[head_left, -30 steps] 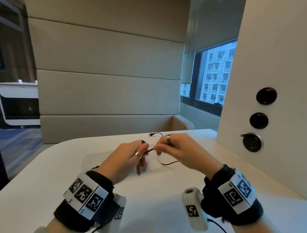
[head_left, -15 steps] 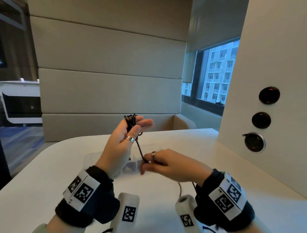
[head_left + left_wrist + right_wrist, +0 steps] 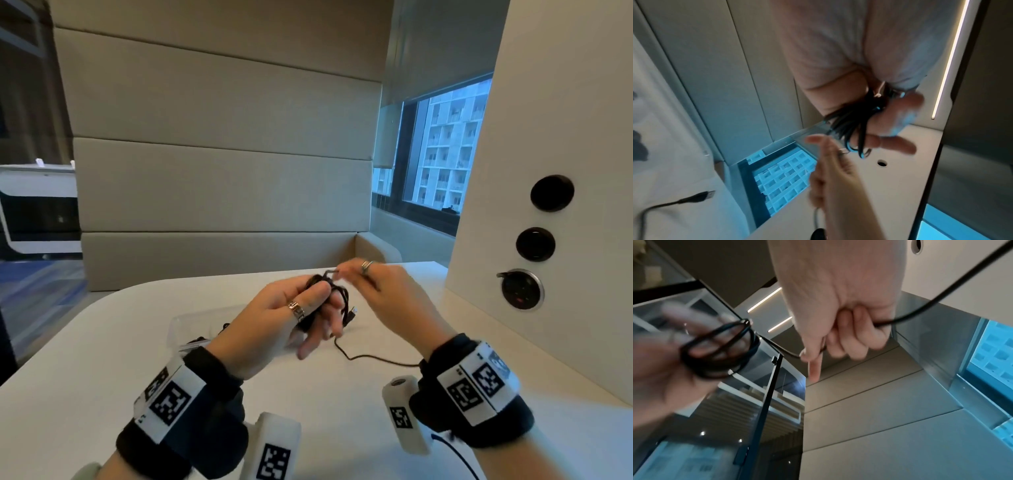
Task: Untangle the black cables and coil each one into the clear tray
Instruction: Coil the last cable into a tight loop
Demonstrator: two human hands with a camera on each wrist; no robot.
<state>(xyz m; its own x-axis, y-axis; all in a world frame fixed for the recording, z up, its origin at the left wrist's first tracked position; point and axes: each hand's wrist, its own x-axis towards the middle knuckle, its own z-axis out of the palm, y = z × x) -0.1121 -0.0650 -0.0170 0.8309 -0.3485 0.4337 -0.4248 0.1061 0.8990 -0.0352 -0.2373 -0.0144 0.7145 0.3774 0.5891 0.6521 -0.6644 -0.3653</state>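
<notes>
place: office booth
seating: padded bench (image 3: pixel 219 253), panel wall (image 3: pixel 219 113)
surface: white (image 3: pixel 102 342)
sockets: side panel (image 3: pixel 520 289)
window: high-rise outside (image 3: pixel 445 144)

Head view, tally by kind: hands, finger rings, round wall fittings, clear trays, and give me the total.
Hands: 2, left hand, right hand
Finger rings: 2
Round wall fittings: 3
Clear trays: 1
Total: 8

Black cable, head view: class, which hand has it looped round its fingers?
The left hand: the thin black cable is coiled round its fingers. The right hand only pinches a single strand leading to that coil.
</notes>
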